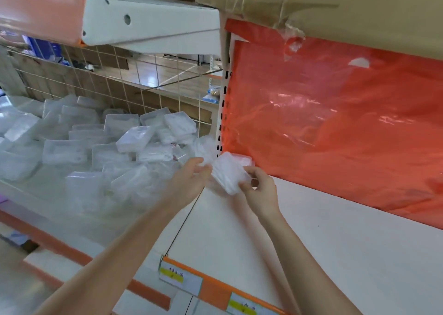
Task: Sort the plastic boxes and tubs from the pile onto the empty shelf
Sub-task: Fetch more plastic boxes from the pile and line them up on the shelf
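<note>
The right hand (pixel 261 190) pinches the clear box (pixel 230 174) at its four-o'clock corner, the left hand (pixel 191 178) slack, seemingly just touching at nine o'clock, so the box could twist free.

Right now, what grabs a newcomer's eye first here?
An orange sheet hangs across the back of the right bay, over a white shelf. A pile of clear boxes fills the left bay. At centre the right hand grips one box, the left hand open beside it.
</note>
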Available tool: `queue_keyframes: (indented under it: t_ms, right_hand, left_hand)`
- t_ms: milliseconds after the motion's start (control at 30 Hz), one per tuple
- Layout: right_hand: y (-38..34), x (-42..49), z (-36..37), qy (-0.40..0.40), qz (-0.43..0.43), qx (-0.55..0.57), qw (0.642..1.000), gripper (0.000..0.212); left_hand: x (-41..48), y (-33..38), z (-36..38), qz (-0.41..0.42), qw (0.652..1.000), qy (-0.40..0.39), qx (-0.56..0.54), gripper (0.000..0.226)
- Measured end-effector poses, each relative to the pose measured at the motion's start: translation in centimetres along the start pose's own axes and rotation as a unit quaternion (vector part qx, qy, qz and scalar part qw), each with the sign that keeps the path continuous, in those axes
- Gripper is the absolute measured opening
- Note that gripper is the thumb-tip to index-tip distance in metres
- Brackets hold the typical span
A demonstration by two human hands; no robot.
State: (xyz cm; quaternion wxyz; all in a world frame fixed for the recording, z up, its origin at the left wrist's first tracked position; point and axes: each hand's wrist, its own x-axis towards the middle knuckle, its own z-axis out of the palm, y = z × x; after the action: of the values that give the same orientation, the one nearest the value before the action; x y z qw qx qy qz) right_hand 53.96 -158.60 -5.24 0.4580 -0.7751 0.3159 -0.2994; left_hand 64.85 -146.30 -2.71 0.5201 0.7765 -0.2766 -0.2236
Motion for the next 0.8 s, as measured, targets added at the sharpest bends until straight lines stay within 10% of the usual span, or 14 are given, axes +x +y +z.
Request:
queue_keyframes:
  t_ms: [267,800]
  right_hand:
    - [0.3,-2.5,-0.3,0.08,-0.271,-0.094,0.955,0.031]
    - [0.3,-4.0,-3.5,-0.089,-0.138,-0.107,0.981,0.071]
  left_hand:
    - [0.3,0.0,0.9,0.04,0.975,-0.117,-0.185,0.066]
    - [0.1,-1.5,1.6,0.094,0.937,-0.272,-0.197,0.073]
